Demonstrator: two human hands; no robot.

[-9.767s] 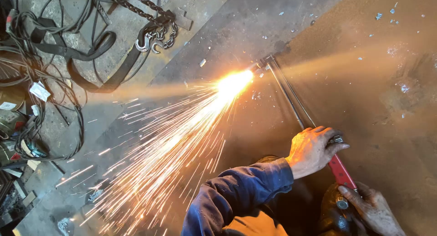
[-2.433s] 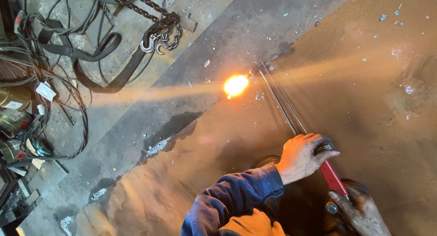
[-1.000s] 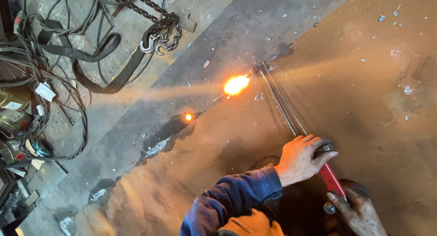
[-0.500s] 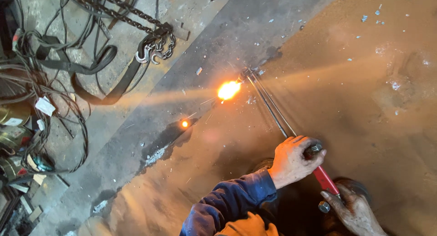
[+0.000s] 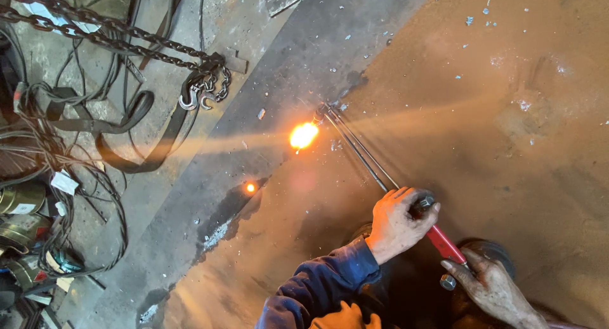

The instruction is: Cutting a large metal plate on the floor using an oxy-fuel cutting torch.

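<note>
A grey concrete floor [image 5: 209, 177] fills the left of the view, and a big rust-brown steel plate [image 5: 495, 132] spreads under and beyond both hands. Well out to the left of the left hand lie black straps [image 5: 127, 113], tangled cables [image 5: 70, 196] and a heavy chain with hooks [image 5: 190, 81]. A blue sleeve [image 5: 317, 284] leads up to the left hand [image 5: 396, 224], which is curled shut around the cutting torch [image 5: 406, 205] where the thin metal tubes meet the red handle. The right hand [image 5: 491, 288] sits just behind and below it, at the rear end of the red handle, fingers bent over the handle beside a small valve knob; how firmly it grips I cannot tell. The torch tubes run up and away from the left hand to the tip, where a bright orange flame [image 5: 303, 135] burns at the plate's edge. Nearer the left hand, off to its left, a small glowing ember [image 5: 250, 187] sits on the plate's edge.
</note>
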